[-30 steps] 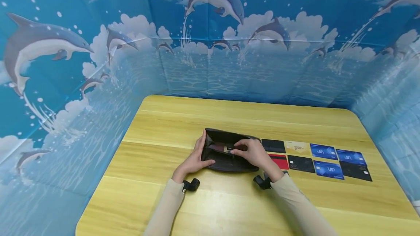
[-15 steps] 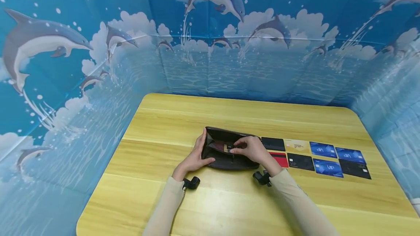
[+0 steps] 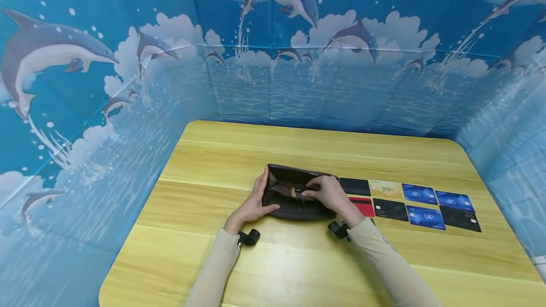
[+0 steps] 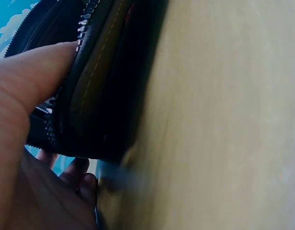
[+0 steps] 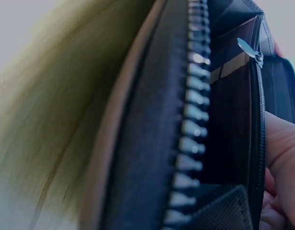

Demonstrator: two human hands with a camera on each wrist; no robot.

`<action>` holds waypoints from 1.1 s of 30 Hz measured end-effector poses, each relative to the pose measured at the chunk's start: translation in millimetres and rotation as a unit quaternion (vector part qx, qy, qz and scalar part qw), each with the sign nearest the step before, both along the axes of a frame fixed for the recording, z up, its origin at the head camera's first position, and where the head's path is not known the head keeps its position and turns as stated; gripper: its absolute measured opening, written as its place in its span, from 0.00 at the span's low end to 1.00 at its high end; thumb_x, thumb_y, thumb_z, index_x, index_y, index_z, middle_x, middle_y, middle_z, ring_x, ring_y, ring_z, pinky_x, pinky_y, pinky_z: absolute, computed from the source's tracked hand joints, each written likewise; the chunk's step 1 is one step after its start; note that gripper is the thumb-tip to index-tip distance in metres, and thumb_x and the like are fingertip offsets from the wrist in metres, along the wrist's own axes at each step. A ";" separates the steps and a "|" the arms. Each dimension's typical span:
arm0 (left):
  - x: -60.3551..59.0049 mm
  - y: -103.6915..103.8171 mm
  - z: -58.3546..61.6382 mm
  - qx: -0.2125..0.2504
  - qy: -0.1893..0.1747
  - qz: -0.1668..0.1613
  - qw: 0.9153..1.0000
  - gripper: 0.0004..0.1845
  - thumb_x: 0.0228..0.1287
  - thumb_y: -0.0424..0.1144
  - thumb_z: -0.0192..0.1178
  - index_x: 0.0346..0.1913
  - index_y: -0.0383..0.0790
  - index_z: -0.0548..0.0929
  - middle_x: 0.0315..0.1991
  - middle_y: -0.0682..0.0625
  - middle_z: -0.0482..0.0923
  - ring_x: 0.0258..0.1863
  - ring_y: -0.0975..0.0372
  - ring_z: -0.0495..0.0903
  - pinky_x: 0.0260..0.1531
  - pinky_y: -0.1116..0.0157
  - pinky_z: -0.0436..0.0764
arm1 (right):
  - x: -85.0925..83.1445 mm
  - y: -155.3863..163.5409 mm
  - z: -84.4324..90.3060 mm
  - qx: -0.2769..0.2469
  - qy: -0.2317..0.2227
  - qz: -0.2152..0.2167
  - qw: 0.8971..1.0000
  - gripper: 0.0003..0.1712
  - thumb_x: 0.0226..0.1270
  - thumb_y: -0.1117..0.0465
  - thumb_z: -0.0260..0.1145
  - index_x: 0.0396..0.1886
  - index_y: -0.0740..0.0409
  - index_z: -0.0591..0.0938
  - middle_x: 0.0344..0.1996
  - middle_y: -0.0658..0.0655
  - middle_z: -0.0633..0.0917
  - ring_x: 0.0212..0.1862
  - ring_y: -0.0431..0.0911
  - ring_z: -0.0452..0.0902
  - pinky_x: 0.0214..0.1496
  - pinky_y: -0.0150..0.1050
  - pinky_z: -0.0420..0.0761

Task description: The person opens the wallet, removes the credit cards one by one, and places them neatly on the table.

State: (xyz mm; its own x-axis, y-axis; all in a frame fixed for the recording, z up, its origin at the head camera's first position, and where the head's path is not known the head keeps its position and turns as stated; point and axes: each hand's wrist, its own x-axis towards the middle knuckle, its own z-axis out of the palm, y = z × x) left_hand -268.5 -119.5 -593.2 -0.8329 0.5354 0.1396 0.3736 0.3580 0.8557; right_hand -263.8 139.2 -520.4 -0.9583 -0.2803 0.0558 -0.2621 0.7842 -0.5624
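Note:
A dark zip-around wallet (image 3: pixel 298 210) lies spread apart on the table, its metal zipper teeth (image 5: pixel 193 115) large in the right wrist view. My left hand (image 3: pixel 251 207) grips its left end. In the left wrist view the thumb (image 4: pixel 42 72) presses the zipper edge, while the other fingers sit behind and below. My right hand (image 3: pixel 330 195) reaches inside from the right. Its thumb (image 5: pixel 284 143) lies beside a zipped inner divider (image 5: pixel 233 120) with a small metal pull tab (image 5: pixel 245 48). The thumb and forefinger come close together there; what lies between their tips is hidden.
Right of the wallet lie two rows of cards: a black card (image 3: pixel 355 187), a gold card (image 3: pixel 386 188), a red card (image 3: pixel 361 206), several blue cards (image 3: pixel 425 217) and others. They rest on a wooden table (image 3: pixel 213 165). A dolphin-print curtain (image 3: pixel 273 89) surrounds the table's back and sides.
The right hand has shifted slightly to the right within the wallet. My left hand keeps its grip, and the wallet and cards stay in place.

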 end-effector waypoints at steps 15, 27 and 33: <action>-0.5 -0.4 1.7 0.002 -0.005 -0.002 1.000 0.59 0.61 0.45 0.66 0.72 0.65 0.23 0.74 0.49 0.32 0.72 0.56 0.39 0.64 0.49 0.54 | -1.1 -3.7 -1.3 -0.011 0.043 -0.029 0.999 0.12 0.57 0.53 0.72 0.28 0.58 0.89 0.25 0.51 0.86 0.29 0.44 0.79 0.30 0.41 0.77; 12.6 1.3 25.6 0.008 -0.001 -0.004 1.000 0.58 0.62 0.36 0.65 0.74 0.51 0.26 0.73 0.40 0.34 0.72 0.49 0.41 0.64 0.46 0.53 | -0.3 -5.3 -6.1 0.001 0.099 -0.003 0.995 0.10 0.63 0.59 0.67 0.30 0.61 0.88 0.23 0.52 0.85 0.19 0.38 0.73 0.22 0.37 0.72; 19.0 1.6 41.3 0.008 -0.007 -0.008 1.000 0.57 0.62 0.34 0.64 0.74 0.48 0.26 0.73 0.38 0.35 0.71 0.47 0.42 0.63 0.44 0.54 | -0.2 -4.9 -7.3 0.028 0.131 0.025 0.991 0.07 0.65 0.63 0.65 0.32 0.61 0.87 0.25 0.52 0.84 0.23 0.40 0.77 0.27 0.39 0.77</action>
